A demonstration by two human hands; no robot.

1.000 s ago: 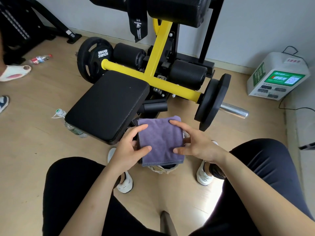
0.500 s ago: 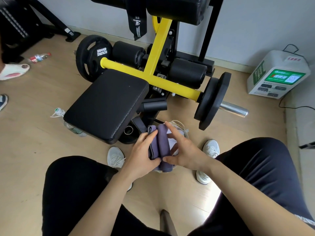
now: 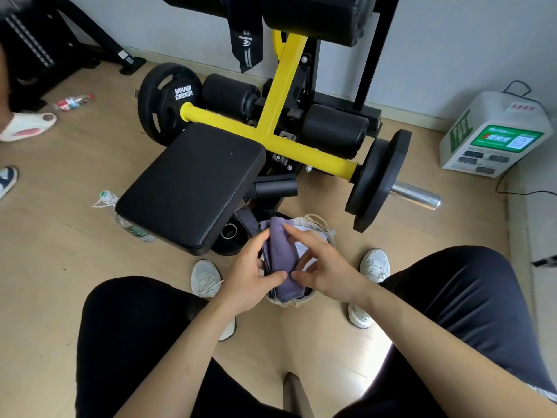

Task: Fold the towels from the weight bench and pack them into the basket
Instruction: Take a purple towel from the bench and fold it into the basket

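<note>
Towel (image 3: 280, 260), folded purple, hangs above basket (image 3: 316, 226); left hand (image 3: 248, 274) grips it; right hand (image 3: 322, 267) pinches its edge.

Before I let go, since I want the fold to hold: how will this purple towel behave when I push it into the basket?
Probably floppy: the towel bends into soft rolled layers between the left hand and right hand. Likely light, as fingers alone hold it. It may spring open in the basket, so press it down.
</note>
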